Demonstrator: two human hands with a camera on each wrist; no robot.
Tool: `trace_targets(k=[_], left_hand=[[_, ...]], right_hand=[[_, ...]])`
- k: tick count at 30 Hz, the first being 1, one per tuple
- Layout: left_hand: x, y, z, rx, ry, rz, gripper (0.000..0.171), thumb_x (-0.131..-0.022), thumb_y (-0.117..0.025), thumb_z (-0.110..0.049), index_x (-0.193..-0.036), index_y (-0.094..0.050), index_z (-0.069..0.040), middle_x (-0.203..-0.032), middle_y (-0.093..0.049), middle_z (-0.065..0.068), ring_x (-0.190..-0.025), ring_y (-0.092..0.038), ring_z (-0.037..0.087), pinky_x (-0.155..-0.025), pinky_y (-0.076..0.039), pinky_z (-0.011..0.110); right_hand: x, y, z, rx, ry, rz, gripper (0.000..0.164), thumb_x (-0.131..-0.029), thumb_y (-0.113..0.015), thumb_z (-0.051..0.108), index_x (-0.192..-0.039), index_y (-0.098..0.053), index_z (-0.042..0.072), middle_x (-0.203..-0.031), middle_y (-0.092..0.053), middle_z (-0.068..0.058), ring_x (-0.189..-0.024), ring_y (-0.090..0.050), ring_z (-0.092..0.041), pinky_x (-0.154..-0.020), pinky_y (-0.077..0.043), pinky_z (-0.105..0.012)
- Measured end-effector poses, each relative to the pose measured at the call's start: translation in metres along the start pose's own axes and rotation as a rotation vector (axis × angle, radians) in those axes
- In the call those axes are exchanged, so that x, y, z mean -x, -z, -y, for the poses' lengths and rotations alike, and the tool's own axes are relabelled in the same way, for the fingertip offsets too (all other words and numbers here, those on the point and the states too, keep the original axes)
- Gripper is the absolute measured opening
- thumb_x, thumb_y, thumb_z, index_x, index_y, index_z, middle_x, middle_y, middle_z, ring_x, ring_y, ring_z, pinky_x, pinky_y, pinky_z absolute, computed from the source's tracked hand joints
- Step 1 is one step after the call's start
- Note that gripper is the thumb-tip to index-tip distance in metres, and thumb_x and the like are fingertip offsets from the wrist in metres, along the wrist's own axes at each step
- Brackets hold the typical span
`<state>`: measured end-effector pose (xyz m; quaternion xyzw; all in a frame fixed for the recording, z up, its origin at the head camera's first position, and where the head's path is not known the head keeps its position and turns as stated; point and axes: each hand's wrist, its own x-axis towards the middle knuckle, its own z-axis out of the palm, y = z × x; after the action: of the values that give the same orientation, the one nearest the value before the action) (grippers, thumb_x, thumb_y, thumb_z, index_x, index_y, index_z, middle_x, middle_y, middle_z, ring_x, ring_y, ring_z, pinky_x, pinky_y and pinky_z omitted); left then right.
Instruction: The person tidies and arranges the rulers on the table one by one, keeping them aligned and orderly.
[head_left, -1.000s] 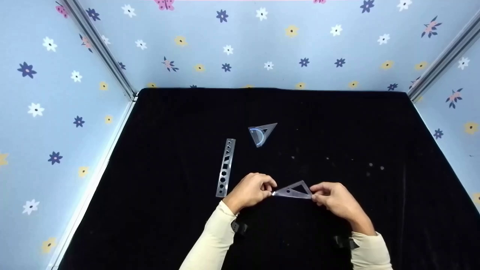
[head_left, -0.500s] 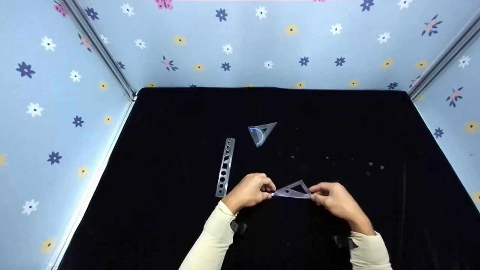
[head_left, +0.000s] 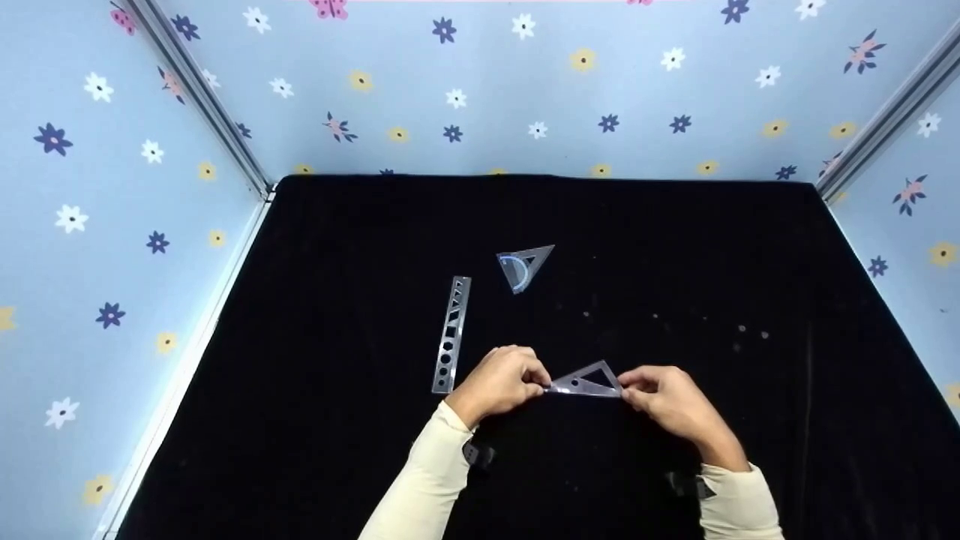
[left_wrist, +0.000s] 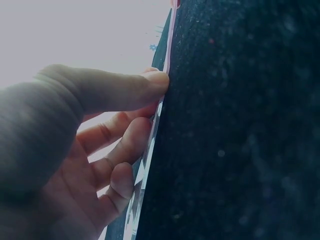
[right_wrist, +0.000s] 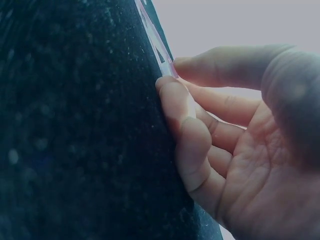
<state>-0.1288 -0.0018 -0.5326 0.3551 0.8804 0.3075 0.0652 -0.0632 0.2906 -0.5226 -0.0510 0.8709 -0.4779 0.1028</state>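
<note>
Set square (head_left: 587,389): 4 o'clock from stencil ruler (head_left: 451,335).
Left hand (head_left: 504,381): pinches 9 o'clock tip.
Right hand (head_left: 670,395): pinches 4 o'clock corner.
Grip: best light and even, without flexing.

Left forearm (head_left: 420,480) and right forearm (head_left: 739,499) both slant forward and inward, the left grip (head_left: 504,381) and right grip (head_left: 670,397) turned toward each other, thumbs pinching against bent fingers.
</note>
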Motion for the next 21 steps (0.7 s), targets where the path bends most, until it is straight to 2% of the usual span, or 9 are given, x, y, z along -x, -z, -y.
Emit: trace_targets(k=[14, 21], left_hand=[[-0.0001, 0.0002, 0.0, -0.003, -0.002, -0.008, 0.008, -0.084, -0.08, -0.019, -0.09, -0.08, -0.025, -0.089, -0.066, -0.018, -0.086, -0.058, 0.005, -0.084, -0.047, 0.027], [0.0004, 0.001, -0.0013, -0.021, -0.001, -0.008, 0.008, -0.084, -0.08, -0.021, -0.09, -0.08, -0.026, -0.089, -0.066, -0.019, -0.087, -0.059, 0.004, -0.092, -0.045, 0.035]], right_hand=[[-0.0004, -0.0011, 0.0003, 0.031, -0.014, -0.021, 0.016, -0.088, -0.073, 0.007, -0.104, -0.074, 0.002, -0.085, -0.072, -0.005, -0.069, -0.063, -0.016, -0.059, -0.052, -0.027], [0.0001, -0.002, 0.0006, 0.024, -0.015, -0.029, 0.016, -0.088, -0.074, 0.008, -0.103, -0.074, 0.003, -0.083, -0.071, -0.005, -0.064, -0.061, -0.015, -0.055, -0.05, -0.026]])
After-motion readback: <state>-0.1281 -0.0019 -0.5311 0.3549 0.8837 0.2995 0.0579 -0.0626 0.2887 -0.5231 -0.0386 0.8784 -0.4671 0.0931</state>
